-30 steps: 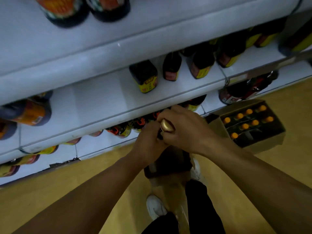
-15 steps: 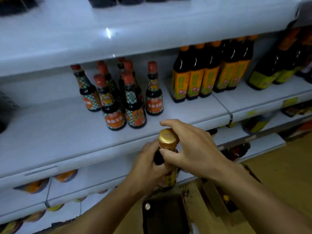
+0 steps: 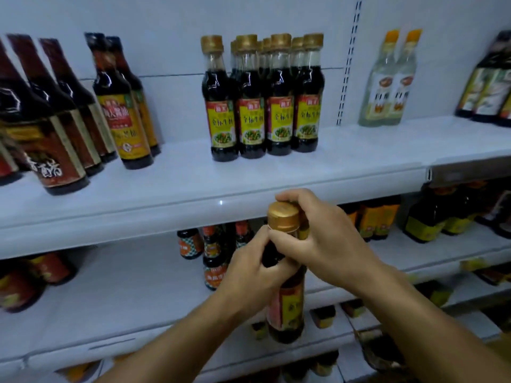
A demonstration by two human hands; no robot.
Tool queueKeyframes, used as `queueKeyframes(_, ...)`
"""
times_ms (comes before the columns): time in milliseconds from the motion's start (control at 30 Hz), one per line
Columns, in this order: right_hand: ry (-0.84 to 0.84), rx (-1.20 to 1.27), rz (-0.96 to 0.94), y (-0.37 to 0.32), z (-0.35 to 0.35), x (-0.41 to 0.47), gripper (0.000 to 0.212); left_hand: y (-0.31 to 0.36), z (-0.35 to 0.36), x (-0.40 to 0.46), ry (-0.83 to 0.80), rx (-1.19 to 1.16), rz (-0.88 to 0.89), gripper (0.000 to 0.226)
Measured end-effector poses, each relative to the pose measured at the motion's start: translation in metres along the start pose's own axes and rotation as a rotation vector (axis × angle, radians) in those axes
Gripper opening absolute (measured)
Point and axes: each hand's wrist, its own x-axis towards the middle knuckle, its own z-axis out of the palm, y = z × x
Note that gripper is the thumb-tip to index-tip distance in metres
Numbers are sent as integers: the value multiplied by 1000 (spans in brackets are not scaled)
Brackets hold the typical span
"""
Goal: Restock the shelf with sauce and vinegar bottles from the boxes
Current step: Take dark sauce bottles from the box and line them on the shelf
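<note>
Plainly held upright between both hands: bottle [image 3: 284,299], gold-capped, dark, labelled. Gripped at the neck by left hand [image 3: 250,268], pinched under the cap by right hand [image 3: 318,241]; both closed on it. Likely glass, full, so heavy, rigid, breakable, and slick; better taken round the body than by the cap alone. Just above the hands, shelf [image 3: 193,189]. Beyond them on it, matching gold-capped bottles [image 3: 265,98] in a cluster. Farther right, pale bottles [image 3: 390,81].
</note>
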Motion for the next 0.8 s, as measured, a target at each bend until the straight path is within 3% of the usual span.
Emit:
queueKeyframes(433,98,130,-170,-59,-60,89,42,87,-52,43,87,21,110,28)
queueKeyframes(667,139,238,-210,-78,-91,147,29,110,-78,65,110,-20,157,52)
queueKeyframes(800,155,304,-230,-82,-106,180,26,111,-89,75,96,-2,123,49)
